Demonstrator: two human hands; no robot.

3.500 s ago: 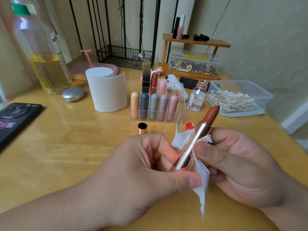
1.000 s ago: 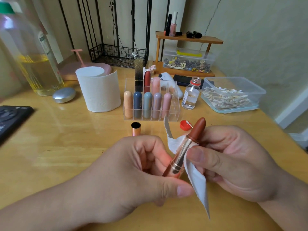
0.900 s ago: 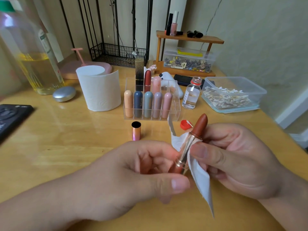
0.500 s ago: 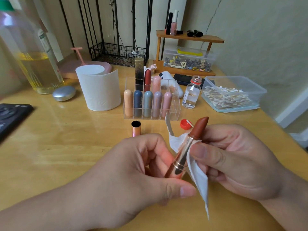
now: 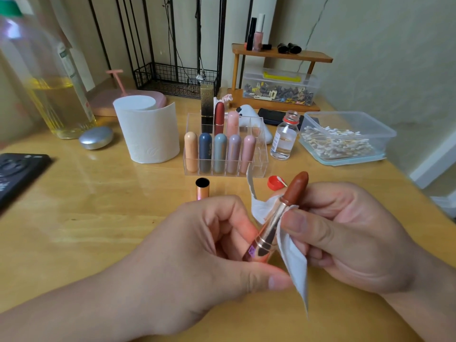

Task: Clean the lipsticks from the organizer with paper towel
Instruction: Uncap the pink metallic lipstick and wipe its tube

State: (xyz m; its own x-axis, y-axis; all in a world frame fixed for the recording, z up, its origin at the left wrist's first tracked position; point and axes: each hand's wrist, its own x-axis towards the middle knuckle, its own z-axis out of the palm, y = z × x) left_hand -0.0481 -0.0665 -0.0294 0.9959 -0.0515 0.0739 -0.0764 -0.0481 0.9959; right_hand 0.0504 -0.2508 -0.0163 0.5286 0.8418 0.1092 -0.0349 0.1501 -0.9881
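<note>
The left hand (image 5: 197, 255) grips the base of the open lipstick (image 5: 267, 233) between thumb and curled fingers, in front of the organizer (image 5: 260, 166) and tilted up toward it. The right hand (image 5: 345, 238) pinches a torn piece of towel (image 5: 294, 262) against the metal tube, thumb just below the brown bullet. Over the last second the bullet rose slightly, then settled back. The right thumb has stayed at the collar, and the left thumb has shifted along the base. A few seconds ago more bare tube showed between the hands; now they sit closer together. I judge this to be short rubbing and twisting strokes on the tube, so this lipstick is mid-wipe, not finished, and it has not gone back to its slot. Counted: one lipstick in hand and one piece of towel. Its one cap (image 5: 202, 189) stands open end up just in front of the organizer. Inside, the front row (image 5: 219, 154) holds five and the back row (image 5: 218, 117) three, so eight wait and nine in all. The slots at the organizer's right end are bare. One roll (image 5: 148, 134) stands to its left, one small bottle (image 5: 283, 137) to its right, and one red lid (image 5: 275, 181) lies at its front right corner.
</note>
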